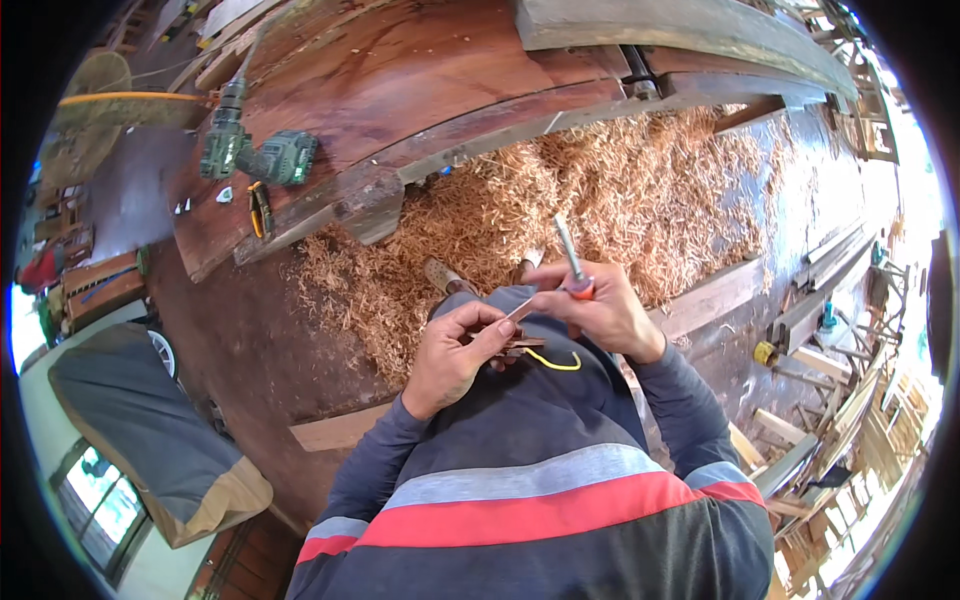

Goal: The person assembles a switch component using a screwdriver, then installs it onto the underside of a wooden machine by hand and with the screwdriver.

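Both hands closed: left hand [455, 355] grips wood piece [519, 311], right hand [598, 305] grips screwdriver [572, 262].

The left hand [455, 355] and right hand [590, 305] meet close in front of the person's chest, the right slightly farther out. The screwdriver [572, 262] stands up out of the right hand, and the small wood piece [515, 318] sits between the two hands. Beyond them a heap of wood shavings [600, 200] spreads over the floor. Behind the shavings runs a wide timber slab [400, 90]. On its left end lies a cordless drill [255, 150]. A plank [710, 298] lies right of the hands.
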`<state>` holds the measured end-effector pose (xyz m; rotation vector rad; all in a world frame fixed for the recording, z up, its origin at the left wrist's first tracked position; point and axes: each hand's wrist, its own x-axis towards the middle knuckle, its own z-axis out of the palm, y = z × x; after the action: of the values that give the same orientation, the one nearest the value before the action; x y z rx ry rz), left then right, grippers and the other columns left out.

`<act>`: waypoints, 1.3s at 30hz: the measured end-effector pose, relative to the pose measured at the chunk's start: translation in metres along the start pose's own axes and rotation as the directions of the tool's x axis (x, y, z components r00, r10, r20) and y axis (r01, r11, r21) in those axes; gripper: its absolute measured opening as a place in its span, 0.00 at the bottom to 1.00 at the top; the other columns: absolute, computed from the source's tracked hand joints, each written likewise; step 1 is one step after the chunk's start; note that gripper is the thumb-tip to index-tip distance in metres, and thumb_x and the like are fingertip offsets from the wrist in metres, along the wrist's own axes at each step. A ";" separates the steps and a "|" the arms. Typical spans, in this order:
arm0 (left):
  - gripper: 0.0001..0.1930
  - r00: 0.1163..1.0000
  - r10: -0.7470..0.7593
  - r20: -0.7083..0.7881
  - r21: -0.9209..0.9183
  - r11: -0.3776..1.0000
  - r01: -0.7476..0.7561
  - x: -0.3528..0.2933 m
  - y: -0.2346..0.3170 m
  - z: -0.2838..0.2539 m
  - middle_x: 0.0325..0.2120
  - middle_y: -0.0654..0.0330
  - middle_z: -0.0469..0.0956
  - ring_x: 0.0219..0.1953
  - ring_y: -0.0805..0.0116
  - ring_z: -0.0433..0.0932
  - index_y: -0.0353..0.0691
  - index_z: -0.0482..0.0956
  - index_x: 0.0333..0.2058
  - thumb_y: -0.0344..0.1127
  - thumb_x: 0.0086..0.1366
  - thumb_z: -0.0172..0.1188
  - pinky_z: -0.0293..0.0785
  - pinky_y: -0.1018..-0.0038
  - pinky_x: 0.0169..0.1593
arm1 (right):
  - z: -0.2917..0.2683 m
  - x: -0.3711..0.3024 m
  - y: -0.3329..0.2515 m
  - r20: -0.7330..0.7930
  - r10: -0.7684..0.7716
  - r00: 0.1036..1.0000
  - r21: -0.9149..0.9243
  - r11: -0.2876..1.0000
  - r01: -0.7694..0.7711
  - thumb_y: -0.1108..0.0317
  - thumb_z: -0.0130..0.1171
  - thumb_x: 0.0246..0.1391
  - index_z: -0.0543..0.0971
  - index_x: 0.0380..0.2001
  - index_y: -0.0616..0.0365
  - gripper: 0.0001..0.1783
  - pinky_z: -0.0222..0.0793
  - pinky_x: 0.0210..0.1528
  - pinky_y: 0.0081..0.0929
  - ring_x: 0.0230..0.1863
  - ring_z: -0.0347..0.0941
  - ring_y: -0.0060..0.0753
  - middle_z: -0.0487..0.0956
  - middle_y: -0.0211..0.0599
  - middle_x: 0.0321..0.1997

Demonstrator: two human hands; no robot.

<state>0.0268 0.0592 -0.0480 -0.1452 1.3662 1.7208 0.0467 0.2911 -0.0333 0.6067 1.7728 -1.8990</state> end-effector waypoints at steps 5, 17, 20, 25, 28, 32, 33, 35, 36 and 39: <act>0.13 0.999 -0.051 0.012 0.021 0.998 0.051 0.000 -0.002 -0.005 0.35 0.58 0.81 0.33 0.74 0.80 0.32 0.77 0.46 0.37 0.71 0.57 0.77 0.78 0.37 | -0.003 0.002 0.014 0.175 -0.263 0.949 -0.128 0.949 0.287 0.71 0.67 0.56 0.84 0.37 0.65 0.08 0.68 0.29 0.17 0.27 0.73 0.14 0.82 0.28 0.28; 0.41 0.980 -0.055 0.193 -0.110 0.991 0.077 -0.034 -0.018 -0.028 0.47 0.55 0.77 0.40 0.71 0.79 0.35 0.66 0.63 0.53 0.58 0.70 0.76 0.74 0.47 | 0.031 -0.027 0.027 0.224 -0.015 0.974 0.208 0.978 -0.033 0.74 0.64 0.58 0.84 0.40 0.66 0.08 0.73 0.39 0.18 0.36 0.76 0.17 0.83 0.32 0.34; 0.43 0.982 -0.032 0.184 -0.138 0.989 0.058 -0.037 -0.014 -0.022 0.51 0.58 0.74 0.48 0.71 0.77 0.37 0.62 0.65 0.27 0.52 0.75 0.75 0.74 0.51 | 0.034 -0.025 0.030 0.236 -0.007 0.972 0.159 0.987 -0.032 0.73 0.65 0.58 0.84 0.40 0.66 0.09 0.71 0.37 0.16 0.34 0.74 0.14 0.82 0.29 0.32; 0.38 0.994 0.026 0.110 0.040 0.999 -0.031 -0.043 -0.024 -0.024 0.48 0.57 0.75 0.50 0.69 0.76 0.37 0.62 0.63 0.22 0.55 0.71 0.74 0.73 0.54 | 0.039 -0.026 0.031 0.230 0.003 0.973 0.121 0.992 -0.031 0.71 0.66 0.58 0.84 0.40 0.66 0.09 0.66 0.32 0.15 0.31 0.70 0.11 0.80 0.25 0.29; 0.38 0.995 0.061 0.078 0.056 0.996 -0.065 -0.045 -0.026 -0.022 0.47 0.56 0.75 0.50 0.69 0.76 0.37 0.62 0.63 0.21 0.56 0.70 0.74 0.73 0.55 | 0.040 -0.028 0.028 0.218 0.078 0.973 0.114 0.988 -0.105 0.72 0.65 0.58 0.84 0.39 0.66 0.09 0.64 0.29 0.14 0.29 0.69 0.10 0.79 0.23 0.27; 0.36 0.992 0.111 0.058 0.093 0.989 -0.116 -0.044 -0.021 -0.019 0.46 0.56 0.78 0.48 0.70 0.78 0.38 0.61 0.63 0.21 0.58 0.68 0.74 0.73 0.54 | 0.043 -0.029 0.031 0.174 0.002 0.985 0.072 0.997 -0.015 0.71 0.66 0.58 0.84 0.39 0.65 0.09 0.62 0.27 0.14 0.27 0.68 0.09 0.78 0.22 0.25; 0.36 0.992 0.113 0.057 0.093 0.989 -0.118 -0.044 -0.021 -0.019 0.46 0.56 0.78 0.48 0.70 0.78 0.38 0.61 0.63 0.21 0.58 0.68 0.74 0.73 0.54 | 0.043 -0.028 0.030 0.148 -0.024 0.989 0.086 0.996 0.011 0.71 0.66 0.57 0.84 0.38 0.66 0.09 0.62 0.27 0.14 0.27 0.67 0.09 0.78 0.22 0.24; 0.36 0.990 0.125 0.068 0.091 0.987 -0.131 -0.043 -0.019 -0.020 0.46 0.55 0.78 0.48 0.70 0.78 0.38 0.61 0.64 0.22 0.58 0.68 0.73 0.72 0.54 | 0.041 -0.027 0.032 0.163 -0.040 0.986 0.063 0.998 0.030 0.71 0.66 0.57 0.84 0.38 0.66 0.09 0.62 0.27 0.14 0.27 0.67 0.09 0.78 0.22 0.24; 0.36 0.990 0.126 0.068 0.092 0.987 -0.132 -0.042 -0.019 -0.021 0.46 0.55 0.78 0.48 0.70 0.78 0.38 0.61 0.64 0.22 0.58 0.68 0.73 0.72 0.54 | 0.040 -0.026 0.033 0.177 -0.053 0.983 0.041 0.998 0.046 0.71 0.66 0.57 0.84 0.37 0.66 0.09 0.62 0.27 0.14 0.26 0.67 0.09 0.78 0.22 0.24; 0.35 0.990 0.119 0.072 0.142 0.982 -0.128 -0.039 -0.016 -0.022 0.46 0.55 0.78 0.48 0.70 0.78 0.38 0.62 0.63 0.22 0.58 0.68 0.73 0.72 0.54 | 0.038 -0.023 0.026 0.194 -0.024 0.981 0.001 1.000 0.024 0.70 0.66 0.58 0.84 0.36 0.66 0.08 0.62 0.27 0.14 0.27 0.68 0.09 0.78 0.23 0.25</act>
<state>0.0518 0.0186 -0.0454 0.0773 1.4753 1.7043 0.0807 0.2529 -0.0370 0.3864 1.6641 -1.9025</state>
